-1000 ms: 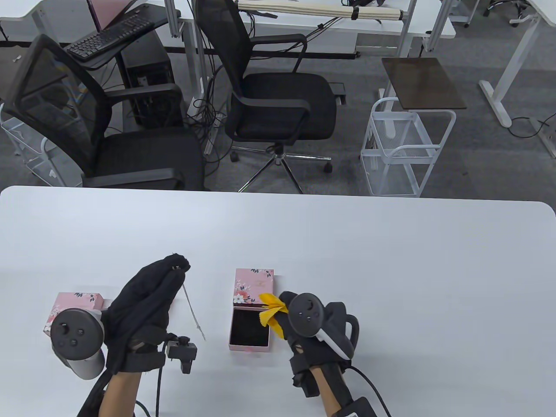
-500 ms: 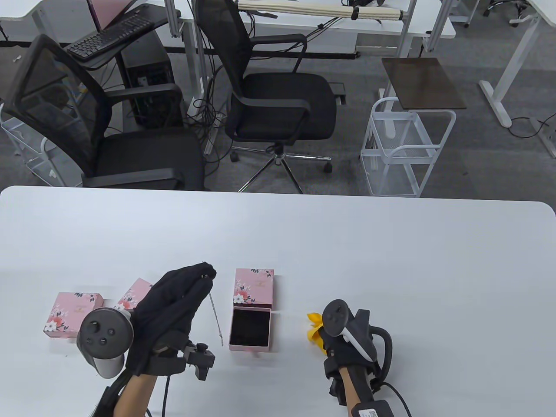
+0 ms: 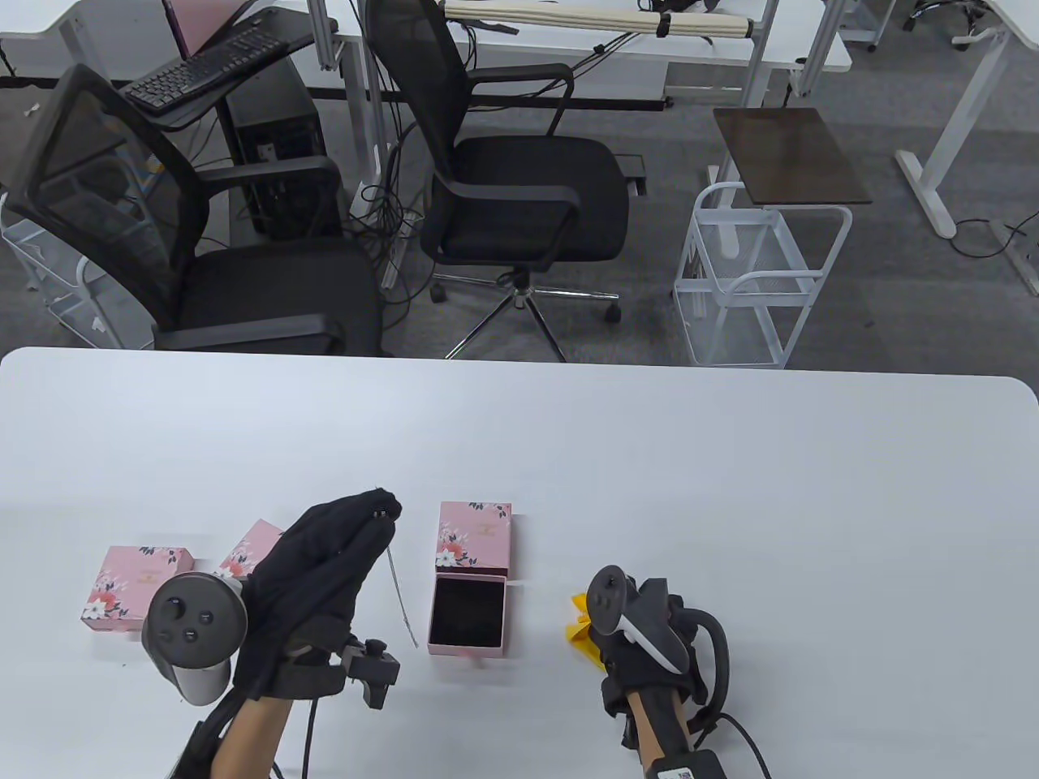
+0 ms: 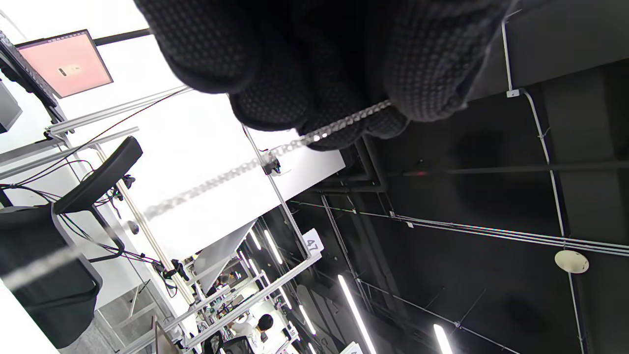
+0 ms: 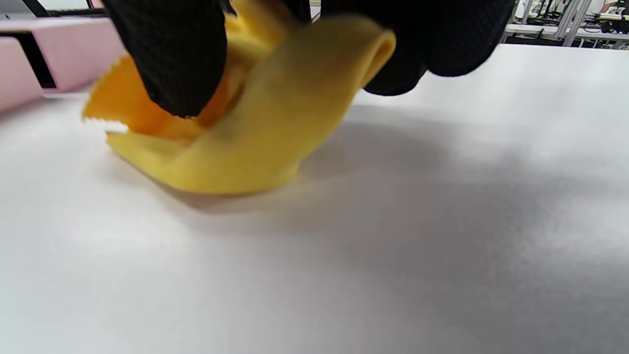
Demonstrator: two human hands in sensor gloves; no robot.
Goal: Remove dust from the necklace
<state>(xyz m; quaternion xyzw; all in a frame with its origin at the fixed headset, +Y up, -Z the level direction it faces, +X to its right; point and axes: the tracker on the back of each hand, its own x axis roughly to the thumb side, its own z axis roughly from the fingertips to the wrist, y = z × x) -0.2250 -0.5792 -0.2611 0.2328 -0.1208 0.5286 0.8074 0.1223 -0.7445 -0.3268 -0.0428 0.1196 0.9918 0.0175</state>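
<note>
The necklace (image 3: 400, 596) is pinched at its upper end by the fingertips (image 4: 422, 73) of the left hand (image 3: 312, 580), raised above the table (image 3: 730, 487), and the thin silver chain is seen hanging down just left of the open pink box (image 3: 469, 613). In the left wrist view the chain (image 4: 275, 150) is caught between the pressed-together fingers and trails off blurred. Over on the other side, a yellow cloth (image 3: 583, 629) is gripped by the right hand (image 3: 649, 649), and in the right wrist view the crumpled cloth (image 5: 245, 128) is touching the tabletop, held by the curled fingers (image 5: 172, 54). Two more pink boxes (image 3: 134, 586) are lying behind the left hand.
</note>
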